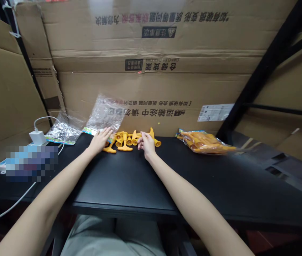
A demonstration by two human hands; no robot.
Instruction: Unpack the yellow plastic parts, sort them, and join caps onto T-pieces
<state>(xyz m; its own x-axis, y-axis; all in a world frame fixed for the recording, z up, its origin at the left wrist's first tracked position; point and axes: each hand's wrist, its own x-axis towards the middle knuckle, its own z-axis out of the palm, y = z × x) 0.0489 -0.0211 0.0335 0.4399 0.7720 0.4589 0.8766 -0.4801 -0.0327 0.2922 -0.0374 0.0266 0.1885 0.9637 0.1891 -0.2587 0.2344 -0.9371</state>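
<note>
Several yellow plastic pieces, some T-shaped like handles (125, 143) and some cone-shaped cups (157, 143), lie in a cluster at the back of the black table. My left hand (99, 140) rests at the left end of this cluster, palm down with fingers stretched out. A clear plastic bag (105, 112) stands just behind it, against the cardboard. At the cluster's right side is my right hand (146, 145), its fingers curled together. Another T-shaped yellow piece (151, 133) shows right behind that hand; whatever the fingers hold is hidden.
To the right lies a sealed bag of yellow pieces (203, 141). On the left are a crumpled clear bag (62, 129), a white charger (37, 137) with its cable and a blurred-out item (30, 163). A cardboard wall (151, 85) closes off the back of the table (124, 181).
</note>
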